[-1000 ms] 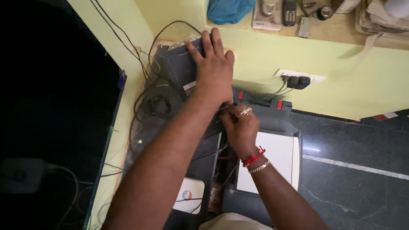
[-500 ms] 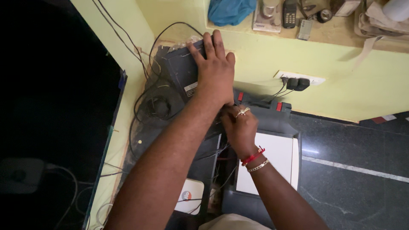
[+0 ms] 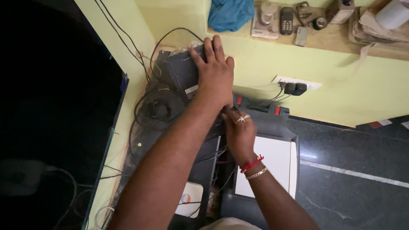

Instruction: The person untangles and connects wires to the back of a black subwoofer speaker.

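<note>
My left hand (image 3: 215, 72) lies palm down on a dark grey box (image 3: 181, 72) that leans against the yellow-green wall, with the fingers hooked over the box's far edge. My right hand (image 3: 238, 132), wearing a ring, a red thread and a chain bracelet, sits just below the left wrist. Its fingers are pinched on thin wires (image 3: 222, 111) at the box's lower end. The fingertips themselves are partly hidden under my left wrist.
Beneath the right hand is a grey case (image 3: 277, 123) with red latches and a white panel (image 3: 272, 166). Coiled black cable (image 3: 158, 106) lies left of the box. A wall socket (image 3: 294, 87) holds black plugs. Above, a shelf (image 3: 332, 40) carries a blue cloth (image 3: 230, 12), a phone and a padlock. A dark screen (image 3: 55, 106) fills the left.
The view has tilted down a little, showing more of the shelf. My right hand has shifted slightly lower under the left wrist. My left hand stays on the box.
</note>
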